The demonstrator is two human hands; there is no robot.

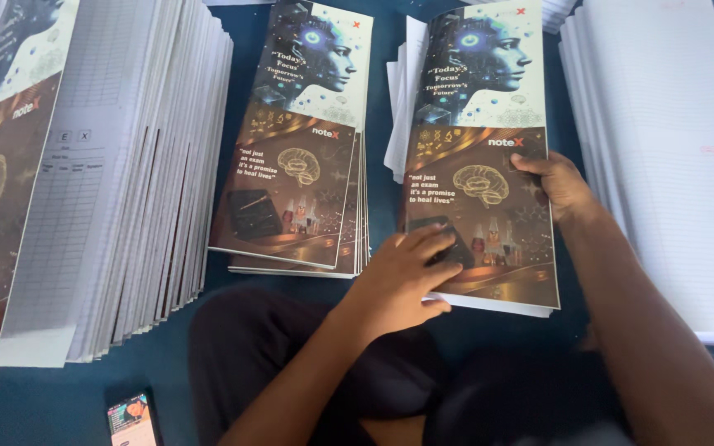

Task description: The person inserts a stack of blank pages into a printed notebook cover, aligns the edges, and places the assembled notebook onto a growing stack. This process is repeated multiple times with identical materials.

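My left hand (402, 277) lies flat on the lower part of a printed cover sheet (481, 107), fingers spread over its near left corner. My right hand (557, 186) grips the right edge of the same cover, thumb on top. The cover is glossy, pale with a dark head picture on its upper half and brown with a brain drawing on its lower half. It rests on a bundle of white pages (397, 107) that juts out at its left side.
A small stack of like covers (291, 149) lies in the middle. At left, a tall fanned pile of bound books (126, 190). At right, a stack of ruled white paper (671, 165). A phone (131, 421) lies on the blue floor by my knee.
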